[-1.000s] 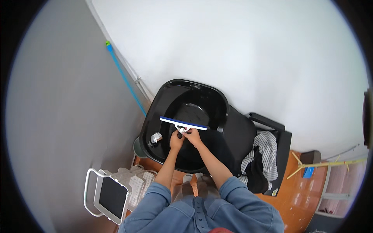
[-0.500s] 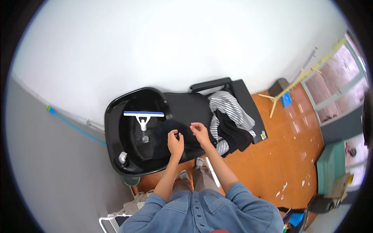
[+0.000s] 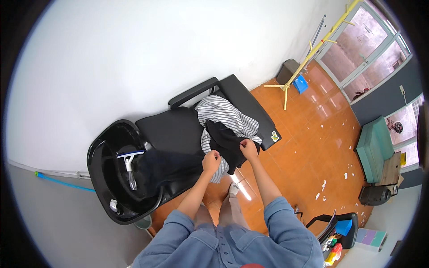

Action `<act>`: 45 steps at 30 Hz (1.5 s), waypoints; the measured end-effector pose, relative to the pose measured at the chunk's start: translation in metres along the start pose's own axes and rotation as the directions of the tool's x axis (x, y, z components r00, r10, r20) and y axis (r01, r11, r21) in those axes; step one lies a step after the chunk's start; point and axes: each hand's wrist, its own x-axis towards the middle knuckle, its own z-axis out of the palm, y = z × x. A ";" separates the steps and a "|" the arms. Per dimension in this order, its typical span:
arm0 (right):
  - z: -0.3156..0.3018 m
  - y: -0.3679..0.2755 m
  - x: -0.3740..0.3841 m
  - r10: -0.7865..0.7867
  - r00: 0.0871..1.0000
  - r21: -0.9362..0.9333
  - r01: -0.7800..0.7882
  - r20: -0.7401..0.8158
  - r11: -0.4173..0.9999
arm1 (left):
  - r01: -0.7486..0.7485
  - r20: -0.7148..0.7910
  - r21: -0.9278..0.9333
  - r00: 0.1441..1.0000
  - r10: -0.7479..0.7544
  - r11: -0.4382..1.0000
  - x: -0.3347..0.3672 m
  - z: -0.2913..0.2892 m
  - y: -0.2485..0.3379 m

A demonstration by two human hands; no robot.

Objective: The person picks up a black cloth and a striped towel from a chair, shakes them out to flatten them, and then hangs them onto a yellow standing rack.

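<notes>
A crumpled black cloth (image 3: 225,142) lies over a black-and-white striped cloth (image 3: 228,114) on the seat of a black hair-washing chair (image 3: 167,129). My right hand (image 3: 249,149) pinches the black cloth near its right edge, its thumb and fingers together. Just left of it, my left hand (image 3: 211,161) is closed in a pinch at the cloth's left side, beside the striped folds. More dark fabric (image 3: 176,167) spreads from near my left hand toward the black basin (image 3: 96,178). Inside the basin rests a white squeegee (image 3: 129,161) with a blue-edged blade.
A blue hose or pole (image 3: 67,181) runs along the grey wall at left. The yellow coat stand (image 3: 286,89) stands beyond the chair, near a blue dustpan (image 3: 300,83). White scraps litter the orange floor (image 3: 304,165). A black cart (image 3: 351,232) with bottles is at lower right.
My view has swung right. Both hands have moved from above the dark fabric by the basin to the clothes on the seat, and their fingers have closed on the black cloth.
</notes>
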 end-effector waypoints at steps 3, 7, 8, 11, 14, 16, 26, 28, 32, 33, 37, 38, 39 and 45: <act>0.000 0.021 0.026 -0.003 0.989 -0.273 0.044 0.150 0.961 | 0.104 0.054 0.002 0.993 -0.104 0.995 0.018 0.036 -0.001; 0.005 0.035 0.056 0.068 0.960 -0.495 0.078 0.270 0.865 | 0.270 0.107 0.074 0.955 -0.277 0.960 0.042 0.081 -0.010; 0.005 0.040 0.062 0.062 0.960 -0.494 0.085 0.274 0.865 | 0.325 0.120 0.113 0.934 -0.338 0.939 0.048 0.091 -0.012; 0.010 0.067 0.070 0.132 0.947 -0.645 0.094 0.293 0.759 | 0.479 0.198 0.203 0.834 -0.515 0.854 0.063 0.103 0.015; -0.001 0.058 0.067 -0.054 0.949 -0.584 0.236 0.311 0.777 | 0.605 0.205 0.197 0.744 -0.636 0.772 0.069 0.111 0.015; -0.011 0.067 0.066 -0.119 0.955 -0.519 0.250 0.272 0.817 | 0.585 0.142 0.147 0.786 -0.602 0.798 0.064 0.112 0.029; -0.105 0.027 0.045 -0.210 0.968 0.036 0.207 0.139 0.978 | -0.200 0.205 0.060 0.961 0.184 0.978 0.062 0.077 0.128; -0.134 0.013 0.046 -0.195 0.972 0.226 0.163 0.130 0.961 | -0.316 0.340 0.092 0.901 0.269 0.944 0.065 0.060 0.162; -0.204 -0.004 0.062 -0.326 0.942 0.548 0.313 -0.076 0.775 | -0.506 0.390 0.029 0.800 0.456 0.862 0.076 0.050 0.211; -0.220 0.004 0.069 -0.312 0.945 0.577 0.309 -0.097 0.756 | -0.500 0.375 -0.044 0.794 0.478 0.865 0.077 0.052 0.231; -0.314 -0.001 0.067 -0.220 0.952 0.640 0.305 -0.211 0.705 | -0.615 0.241 -0.279 0.698 0.674 0.737 0.077 0.057 0.311; -0.338 0.003 0.066 -0.216 0.955 0.608 0.295 -0.201 0.737 | -0.633 0.208 -0.381 0.652 0.729 0.674 0.078 0.063 0.328; -0.359 0.007 0.061 -0.207 0.959 0.573 0.282 -0.194 0.770 | -0.638 0.195 -0.446 0.614 0.764 0.627 0.081 0.072 0.346; -0.448 0.005 0.005 -0.377 0.566 -0.323 0.198 -0.733 0.925 | -0.447 0.207 -0.699 0.620 0.757 0.558 0.077 0.132 0.451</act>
